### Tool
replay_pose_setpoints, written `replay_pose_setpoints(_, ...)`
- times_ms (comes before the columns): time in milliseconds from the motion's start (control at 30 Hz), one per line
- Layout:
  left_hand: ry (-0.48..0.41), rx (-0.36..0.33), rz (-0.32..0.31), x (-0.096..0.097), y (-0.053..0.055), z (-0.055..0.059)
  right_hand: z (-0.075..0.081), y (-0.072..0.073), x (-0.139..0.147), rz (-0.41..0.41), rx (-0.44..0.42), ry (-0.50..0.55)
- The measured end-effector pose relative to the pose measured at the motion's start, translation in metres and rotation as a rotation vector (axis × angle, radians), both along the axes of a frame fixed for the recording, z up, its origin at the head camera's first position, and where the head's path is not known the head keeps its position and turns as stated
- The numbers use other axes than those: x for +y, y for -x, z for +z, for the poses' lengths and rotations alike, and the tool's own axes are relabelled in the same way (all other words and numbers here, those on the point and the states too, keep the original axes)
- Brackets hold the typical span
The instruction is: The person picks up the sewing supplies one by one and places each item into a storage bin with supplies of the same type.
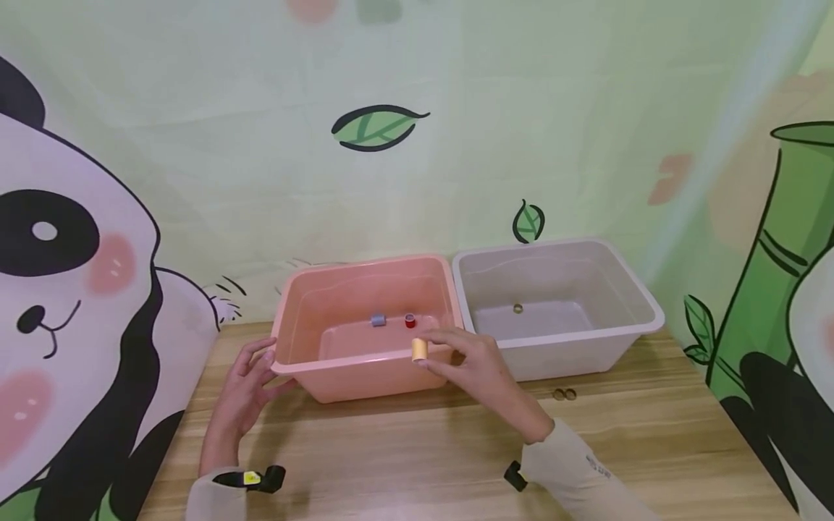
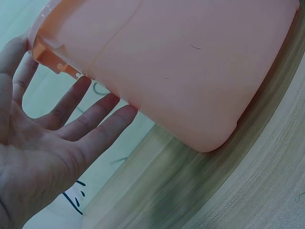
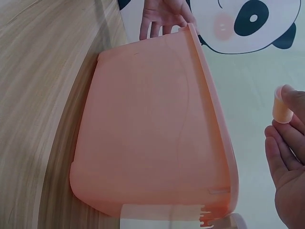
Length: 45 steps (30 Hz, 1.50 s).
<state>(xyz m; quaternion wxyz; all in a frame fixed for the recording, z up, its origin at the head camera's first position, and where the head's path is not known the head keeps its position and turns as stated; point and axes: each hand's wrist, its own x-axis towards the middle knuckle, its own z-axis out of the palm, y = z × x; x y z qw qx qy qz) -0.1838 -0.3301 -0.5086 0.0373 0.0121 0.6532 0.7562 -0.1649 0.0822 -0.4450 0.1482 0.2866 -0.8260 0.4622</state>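
Note:
My right hand (image 1: pixel 478 362) pinches a small pale-yellow cylinder (image 1: pixel 420 350) between thumb and fingers, over the front rim of the pink bin (image 1: pixel 365 380). In the right wrist view, the yellow cylinder (image 3: pixel 283 106) stands roughly upright beneath the thumb. My left hand (image 1: pixel 237 394) is at the bin's front left corner. Its spread fingers (image 2: pixel 107 131) touch the pink outer wall just below the rim in the left wrist view. Inside the pink bin lie a small blue cylinder (image 1: pixel 378 320) and a small red cylinder (image 1: pixel 410 320) with a pale top.
A grey bin (image 1: pixel 560 354) stands against the pink bin's right side, with one small brass-coloured ring (image 1: pixel 517 308) on its floor. Two similar rings (image 1: pixel 564 394) lie on the wooden table (image 1: pixel 404 449) in front of it. A printed cloth backdrop (image 1: pixel 260 181) rises behind the bins.

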Motion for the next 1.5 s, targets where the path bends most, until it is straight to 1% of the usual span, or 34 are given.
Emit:
replay_pose_setpoints(100, -0.008, 0.005, -0.001, 0.0005, -0.0002, -0.0008, 0.0002, -0.0001, 0.0001, -0.005, -0.014, 0.004)
replay_pose_setpoints(267, -0.021, 0.016, 0.000, 0.0015, 0.0006, -0.0012, 0.0008, 0.0004, 0.0009, -0.016, -0.009, -0.002)
replay_pose_setpoints(500, 0.020, -0.016, 0.026, 0.0037, 0.0019, -0.0017, 0.0006, 0.0015, 0.0017, -0.005, -0.005, -0.001)
replay_pose_setpoints(600, 0.027, -0.023, 0.033, 0.0036, 0.0022, -0.0023, 0.0002, 0.0014, 0.0017, -0.002, 0.006, 0.004)
replay_pose_setpoints(900, 0.008, -0.019, 0.026, 0.0021, 0.0007, -0.0012, 0.0007, 0.0018, 0.0010, -0.005, 0.047, 0.005)
replay_pose_setpoints(1033, 0.012, -0.023, 0.030, 0.0020, 0.0004, 0.0002, 0.0027, 0.0027, 0.0009, 0.010, 0.043, 0.018)
replay_pose_setpoints(1200, 0.011, -0.023, 0.029, 0.0014, 0.0008, 0.0006, 0.0023, 0.0044, 0.0005, 0.033, 0.066, 0.033)
replay_pose_setpoints(1333, 0.009, -0.014, 0.020, 0.0011, 0.0006, 0.0004, 0.0038, 0.0060, -0.0008, 0.041, 0.090, 0.043)
replay_pose_setpoints(1500, -0.017, 0.009, 0.008, 0.0000, -0.0004, -0.0006, 0.0064, 0.0075, -0.0016, 0.059, 0.090, 0.046)
